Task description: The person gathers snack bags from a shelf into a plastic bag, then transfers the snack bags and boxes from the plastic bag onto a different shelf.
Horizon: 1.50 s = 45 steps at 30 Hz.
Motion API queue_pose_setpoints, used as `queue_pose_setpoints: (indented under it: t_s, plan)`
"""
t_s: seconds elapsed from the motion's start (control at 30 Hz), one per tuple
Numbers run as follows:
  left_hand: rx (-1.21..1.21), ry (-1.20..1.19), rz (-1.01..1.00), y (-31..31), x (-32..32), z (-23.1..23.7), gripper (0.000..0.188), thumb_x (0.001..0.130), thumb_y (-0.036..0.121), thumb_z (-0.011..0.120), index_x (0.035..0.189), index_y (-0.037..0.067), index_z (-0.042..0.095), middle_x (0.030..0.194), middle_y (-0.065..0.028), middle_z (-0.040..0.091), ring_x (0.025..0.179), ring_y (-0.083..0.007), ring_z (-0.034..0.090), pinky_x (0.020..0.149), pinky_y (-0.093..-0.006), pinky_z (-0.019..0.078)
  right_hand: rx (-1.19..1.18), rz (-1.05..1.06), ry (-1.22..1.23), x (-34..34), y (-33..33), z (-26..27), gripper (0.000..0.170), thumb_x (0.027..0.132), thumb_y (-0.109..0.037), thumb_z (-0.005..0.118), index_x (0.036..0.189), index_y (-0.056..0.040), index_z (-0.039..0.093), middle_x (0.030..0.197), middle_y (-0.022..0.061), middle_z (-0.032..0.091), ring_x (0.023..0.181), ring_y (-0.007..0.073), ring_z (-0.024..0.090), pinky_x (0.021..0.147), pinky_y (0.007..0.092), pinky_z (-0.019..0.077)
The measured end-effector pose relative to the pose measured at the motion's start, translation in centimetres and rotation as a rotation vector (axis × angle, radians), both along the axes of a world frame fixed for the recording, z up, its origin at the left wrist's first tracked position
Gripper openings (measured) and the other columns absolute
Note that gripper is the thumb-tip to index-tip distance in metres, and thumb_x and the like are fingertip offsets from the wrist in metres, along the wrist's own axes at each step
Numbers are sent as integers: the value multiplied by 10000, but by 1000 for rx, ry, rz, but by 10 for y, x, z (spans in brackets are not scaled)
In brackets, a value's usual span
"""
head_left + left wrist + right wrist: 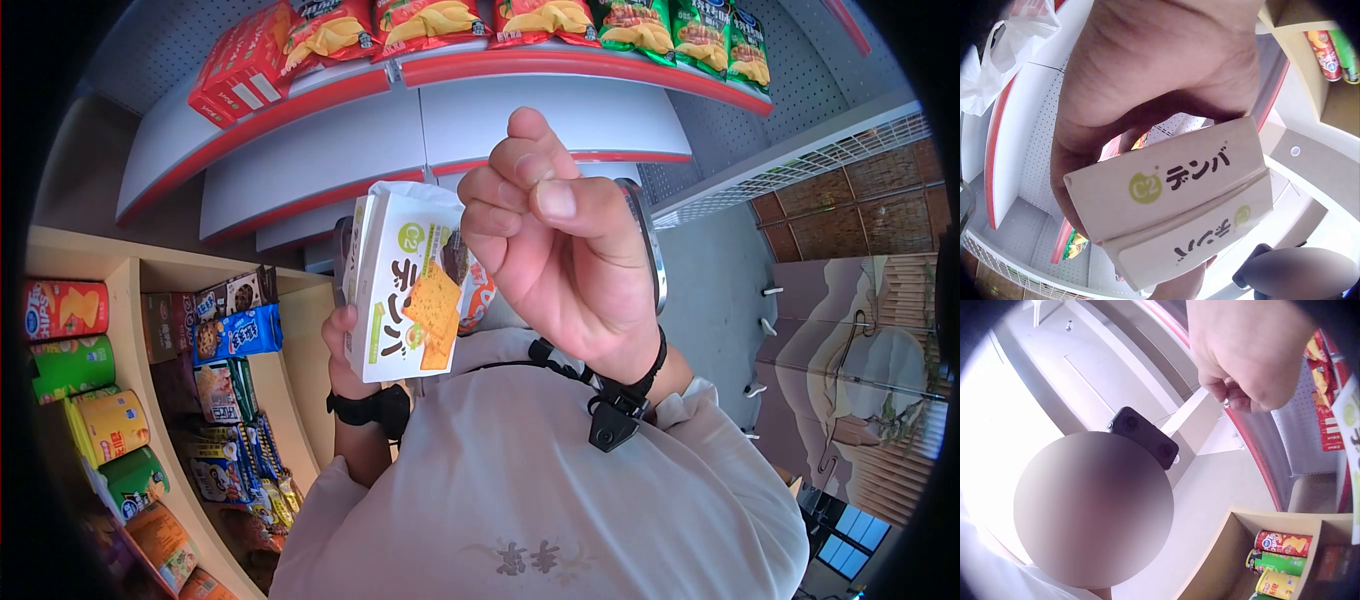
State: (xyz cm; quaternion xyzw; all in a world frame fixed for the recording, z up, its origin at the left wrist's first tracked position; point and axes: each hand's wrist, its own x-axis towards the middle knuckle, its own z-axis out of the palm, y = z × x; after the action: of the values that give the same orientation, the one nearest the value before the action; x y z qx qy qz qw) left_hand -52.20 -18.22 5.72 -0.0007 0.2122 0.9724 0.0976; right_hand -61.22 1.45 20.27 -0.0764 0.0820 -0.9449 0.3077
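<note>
My left hand (345, 355) grips a white box of crackers (405, 290) upright in front of my chest, its front printed with square crackers and a green C2 mark. In the left wrist view the fingers of that hand (1160, 69) reach round the box (1179, 181), and its end flap faces the camera. My right hand (570, 240) is raised beside the box, palm turned up, with fingers curled in and the thumb against the index finger. No held thing shows in it. An orange-and-white printed item (478, 290) peeks out behind the box, mostly hidden.
Ahead, a white shelf unit with red edges (560, 62) carries a red carton (240, 65) and red and green chip bags (430, 22). A wooden shelf (135, 270) on the left holds chip cans (75, 365) and cookie packs (240, 335). A white plastic bag (1007, 59) hangs nearby.
</note>
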Motion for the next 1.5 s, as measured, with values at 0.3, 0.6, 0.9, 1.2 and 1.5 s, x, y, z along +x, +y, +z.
queue_pose_setpoints:
  t_s: [0.3,0.6,0.9,1.2,1.5]
  plan:
    - [-133,-89,48,3,2,3,806,757,448,603,1380,-5,366,1318,-170,512,1161,-281,546,999,-402,432,46,-38,-30,0,-1,1,389,780,51,596,1147,-38,503,866,-6,504,817,125,429,789,248,421]
    - [-103,-137,78,7,0,10,833,724,403,630,1401,18,336,1329,-169,499,1184,-291,531,993,-414,443,10,-36,-49,-7,-2,-14,361,839,49,573,1181,-1,467,939,34,549,885,145,544,881,281,473]
    - [-84,-147,20,4,-2,7,846,707,395,648,1395,13,338,1318,-178,505,1167,-301,545,980,-424,456,34,-40,-70,-8,-5,-17,330,849,32,575,1163,2,476,933,34,554,877,150,552,877,272,476]
    - [51,-54,-32,-18,4,-17,656,780,279,631,1322,-32,433,1227,-173,583,1043,-261,620,918,-356,491,858,-159,711,-42,11,-61,604,777,-88,704,1317,-29,439,1256,98,489,1145,194,494,946,345,429]
    - [100,31,84,-16,-9,-18,634,886,353,532,1388,7,361,1328,-172,505,1172,-291,539,982,-413,434,1148,220,672,-42,1,-110,582,734,-208,802,1181,56,538,982,104,655,863,144,634,789,289,509]
